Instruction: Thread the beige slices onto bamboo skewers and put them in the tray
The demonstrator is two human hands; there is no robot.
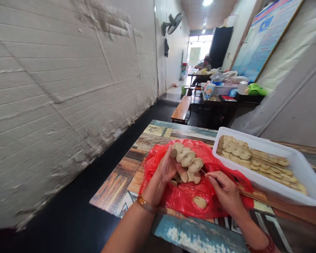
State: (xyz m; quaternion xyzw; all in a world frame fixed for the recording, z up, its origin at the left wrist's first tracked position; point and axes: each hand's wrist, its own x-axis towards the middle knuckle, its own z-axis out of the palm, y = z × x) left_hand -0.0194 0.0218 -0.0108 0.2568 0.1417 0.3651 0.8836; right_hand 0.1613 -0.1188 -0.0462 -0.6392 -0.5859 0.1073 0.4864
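A row of round beige slices (185, 156) is threaded on a thin wooden skewer (203, 171), held tilted above a red plastic bag. My left hand (164, 168) supports the slices from the left, thumb up along the end one and fingers partly hidden beneath. Pinched between the thumb and fingers of my right hand (223, 186) is the bare end of the skewer. More loose slices (193, 176) lie under the row, and a single slice (199, 201) rests near the front of the spread red bag (173, 200).
A white plastic tub (268, 144) of filled skewers (237, 149) stands at the right. Bare sticks (279, 203) lie along the table (116, 186) before it. Beyond are a wooden bench (181, 108), a cluttered table and a seated person (205, 65). A wall (68, 77) runs along the left.
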